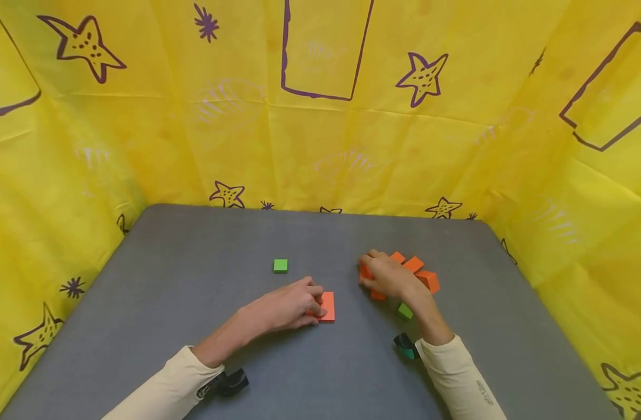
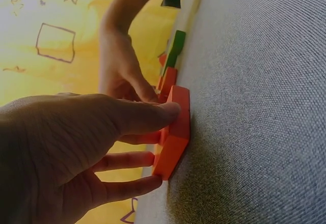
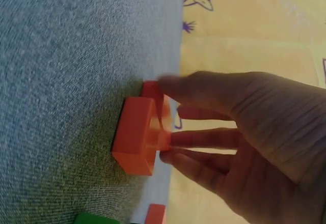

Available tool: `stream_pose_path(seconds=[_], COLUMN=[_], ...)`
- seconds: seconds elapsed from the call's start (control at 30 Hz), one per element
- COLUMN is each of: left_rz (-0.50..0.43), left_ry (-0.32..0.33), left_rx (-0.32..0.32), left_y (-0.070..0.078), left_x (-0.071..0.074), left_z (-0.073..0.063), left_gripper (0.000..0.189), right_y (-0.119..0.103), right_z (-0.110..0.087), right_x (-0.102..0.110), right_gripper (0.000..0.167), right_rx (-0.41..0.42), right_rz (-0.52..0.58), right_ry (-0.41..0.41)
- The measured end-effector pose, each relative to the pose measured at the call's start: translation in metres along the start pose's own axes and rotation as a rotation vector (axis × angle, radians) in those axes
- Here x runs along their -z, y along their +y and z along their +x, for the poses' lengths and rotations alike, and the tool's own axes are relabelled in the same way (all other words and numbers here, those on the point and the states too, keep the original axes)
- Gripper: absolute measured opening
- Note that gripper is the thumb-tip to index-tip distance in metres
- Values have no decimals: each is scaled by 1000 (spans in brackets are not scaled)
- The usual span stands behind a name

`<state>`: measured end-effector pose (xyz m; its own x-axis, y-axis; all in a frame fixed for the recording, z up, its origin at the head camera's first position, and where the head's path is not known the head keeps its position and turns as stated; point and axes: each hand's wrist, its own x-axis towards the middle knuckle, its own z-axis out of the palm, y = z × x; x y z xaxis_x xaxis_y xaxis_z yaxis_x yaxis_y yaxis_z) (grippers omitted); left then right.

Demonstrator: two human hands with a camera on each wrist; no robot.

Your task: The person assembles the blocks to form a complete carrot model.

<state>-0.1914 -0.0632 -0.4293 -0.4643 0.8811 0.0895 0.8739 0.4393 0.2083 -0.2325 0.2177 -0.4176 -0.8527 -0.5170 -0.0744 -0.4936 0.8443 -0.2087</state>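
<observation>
Near the middle of the grey table, my left hand (image 1: pixel 295 302) pinches a flat orange block (image 1: pixel 328 307). In the left wrist view, the thumb lies on top of this orange block (image 2: pixel 173 142) while fingertips touch its far side and end. To the right, my right hand (image 1: pixel 387 276) reaches over a group of orange blocks and holds an orange block (image 1: pixel 365 271) at the group's left edge. The right wrist view shows the thumb and fingers around that orange block (image 3: pixel 151 88), partly hidden behind a nearer orange block (image 3: pixel 133 127); the thumb is blurred.
Several orange blocks (image 1: pixel 413 264) lie around the right hand. One green block (image 1: pixel 404 311) sits near the right wrist; another green block (image 1: pixel 281 266) stands alone beyond the left hand. A yellow patterned cloth (image 1: pixel 310 146) borders the table's back and sides.
</observation>
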Motion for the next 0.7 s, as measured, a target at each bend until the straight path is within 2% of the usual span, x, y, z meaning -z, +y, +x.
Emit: stream_pose_path(seconds=[0.17,0.4,0.53,0.7], left_rz=[-9,-28,-17,-29], left_ry=[-26,-40,-38,-33], left_rx=[33,52,50,50], left_y=[1,1,2,2], left_x=[0,1,2,2], left_z=[2,3,3,2], left_gripper=[21,24,24,23], right_y=[-3,-13,-22,-31], right_z=[-2,-3,-4,-8], right_x=[0,7,11,13], right_gripper=[54,53,50,43], right_rx=[-10,9,61,108], right_rz=[-20,-16,-13,-4], right_ry=[-26,-81,-126,-146])
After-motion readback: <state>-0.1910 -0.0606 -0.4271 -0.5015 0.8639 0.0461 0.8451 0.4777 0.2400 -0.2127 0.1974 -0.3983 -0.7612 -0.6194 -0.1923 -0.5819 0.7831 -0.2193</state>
